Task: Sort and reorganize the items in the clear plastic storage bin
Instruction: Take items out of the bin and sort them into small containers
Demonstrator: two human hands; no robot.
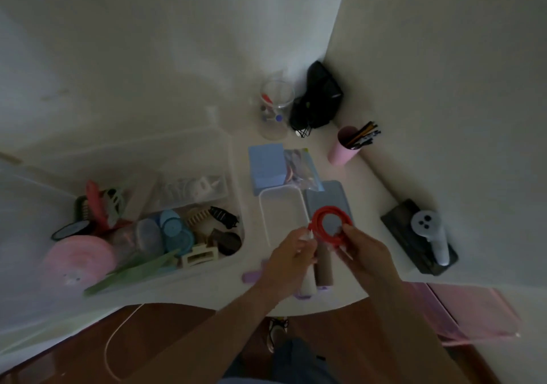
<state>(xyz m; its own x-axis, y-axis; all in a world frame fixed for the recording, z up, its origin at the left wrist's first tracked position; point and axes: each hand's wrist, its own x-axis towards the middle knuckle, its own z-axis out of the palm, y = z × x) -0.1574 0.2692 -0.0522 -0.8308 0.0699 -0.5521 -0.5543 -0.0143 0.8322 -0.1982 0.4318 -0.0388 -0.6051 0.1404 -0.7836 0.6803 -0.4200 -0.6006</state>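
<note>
Dim corner, white table (pixel 370 223) against white walls, wood floor below. Clear plastic storage bin (pixel 189 271) at left. Left hand (pixel 291 260) and right hand (pixel 362 253) together, pinching red coiled cable (pixel 328 226).

**Where everything sits on the table**

So we've got the storage bin (pixel 189 268) on the left side of the table (pixel 370 206), stuffed with hair clips (pixel 199 255), round lids (pixel 174 229) and a smaller box (pixel 192 189) at its back. Right of the bin sits a small tray (pixel 268 206), with a flat pad (pixel 265 166) behind it and a zip bag (pixel 300 166) lying partly on that pad. Further back there's a glass jar (pixel 275 108) with a pouch (pixel 318 99) just beside it in the corner. A cup of sticks (pixel 343 147) stands right of the bag. Far right, a handheld gadget (pixel 432 232) rests on a flat case (pixel 402 229). We're holding a coiled cord (pixel 330 225) between both hands, above the tray's near end.
</note>
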